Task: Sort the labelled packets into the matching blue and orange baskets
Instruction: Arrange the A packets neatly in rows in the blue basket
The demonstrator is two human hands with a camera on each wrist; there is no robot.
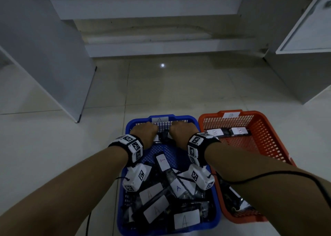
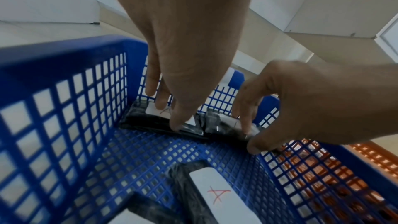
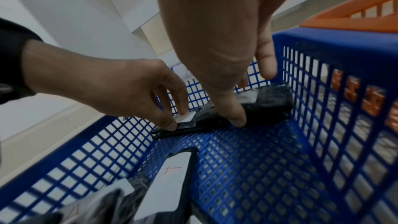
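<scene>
**Line up the two packets at the far wall**

Both of your hands are deep in the blue basket (image 1: 206, 200), right at its far wall, under the A label (image 1: 160, 119). Your left hand (image 2: 183, 67) pinches the left packet (image 2: 150, 122) with thumb and fingers. Your right hand (image 3: 226, 57) pinches the right packet (image 3: 271, 101) the same way. The two black packets lie side by side, touching the far wall.

I think you are tidying them into a neat row. Press each one flat on the mesh floor, white sticker up, so you can read the letter. Slide them snug to the wall, end to end, not one on top of the other. Let go gently so the slippery wrap does not spring up.

More A packets (image 1: 186, 217) sit in a loose pile at the near end. The orange basket (image 1: 265, 146) stands just beside, on your right, with B packets (image 1: 239, 130) inside.
</scene>
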